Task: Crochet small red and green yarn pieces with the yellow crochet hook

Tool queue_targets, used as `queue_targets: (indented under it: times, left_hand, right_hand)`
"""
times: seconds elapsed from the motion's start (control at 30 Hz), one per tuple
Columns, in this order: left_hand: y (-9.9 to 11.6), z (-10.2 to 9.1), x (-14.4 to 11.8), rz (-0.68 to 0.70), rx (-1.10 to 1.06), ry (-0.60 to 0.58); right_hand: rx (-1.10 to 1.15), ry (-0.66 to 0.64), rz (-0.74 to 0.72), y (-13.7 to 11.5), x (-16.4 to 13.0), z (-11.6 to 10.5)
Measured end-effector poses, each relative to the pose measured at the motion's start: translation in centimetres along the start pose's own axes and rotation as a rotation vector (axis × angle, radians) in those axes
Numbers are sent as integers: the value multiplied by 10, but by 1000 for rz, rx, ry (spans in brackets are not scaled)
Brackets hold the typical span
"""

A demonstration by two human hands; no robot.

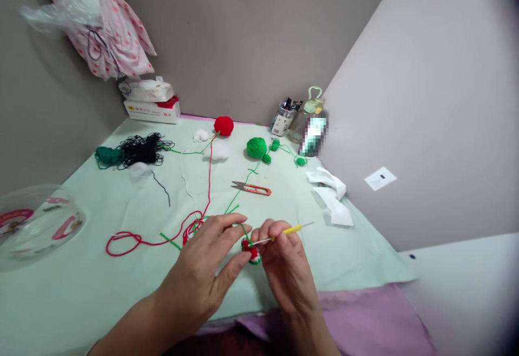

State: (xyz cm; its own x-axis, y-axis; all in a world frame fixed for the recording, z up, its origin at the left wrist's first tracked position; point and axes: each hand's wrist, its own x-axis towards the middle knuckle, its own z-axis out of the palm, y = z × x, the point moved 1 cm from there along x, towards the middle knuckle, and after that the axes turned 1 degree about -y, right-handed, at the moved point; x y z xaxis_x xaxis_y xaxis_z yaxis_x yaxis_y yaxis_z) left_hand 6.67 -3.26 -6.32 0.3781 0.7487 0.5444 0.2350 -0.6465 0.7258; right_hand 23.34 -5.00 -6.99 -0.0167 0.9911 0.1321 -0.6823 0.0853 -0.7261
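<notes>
My left hand (pixel 211 264) pinches a small crocheted piece (pixel 252 252) in red, white and green, with a strand of green yarn running up over its fingers. A crochet hook (pixel 292 230) with a yellow grip is held in my right hand (pixel 286 261); its metal tip meets the top of the piece. The green strand leads back across the table to a green yarn ball (pixel 256 147). Beside my left hand lies a loose tangle of red yarn (pixel 192 230), partly hidden by the fingers.
Orange thread snips (pixel 252 188) lie beyond my hands. Farther back are a red yarn ball (pixel 224 126), black yarn (pixel 142 150), a pen holder (pixel 283 119) and a bottle (pixel 298 123). White paper strips (pixel 333 199) lie at the right, a clear plastic bowl (pixel 44 231) at the left.
</notes>
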Motion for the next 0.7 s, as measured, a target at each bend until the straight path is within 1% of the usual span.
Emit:
queue_targets:
  times: [0.07, 0.13, 0.23, 0.33, 0.4, 0.47, 0.53, 0.63, 0.7]
  left_hand:
    - [1, 2, -1, -70, -71, 22]
    - [3, 4, -1, -175, -210, 28]
    - [3, 8, 1, -421, -513, 65]
    - [4, 12, 1, -689, -812, 148]
    - [6, 14, 1, -802, -936, 162]
    - [8, 16, 1, -838, -1017, 135]
    - [10, 17, 1, -831, -1061, 110]
    - [11, 16, 0, -831, -1046, 98]
    - [10, 16, 0, -839, -1038, 76]
  right_hand:
    - [-9, -3, -13, 1, 1, 0]
    - [-32, -15, -37, 1, 2, 0]
    - [-110, -38, -105, 2, 1, 1]
    - [-220, -35, -167, 2, -1, 0]
    - [-277, -23, -189, 3, -3, -2]
    - [-328, -13, -213, 4, -4, -4]
    - [-401, 2, -260, 4, -6, -5]
    - [-521, 4, -352, 3, -9, -3]
    - [-582, -18, -384, 2, -10, 0]
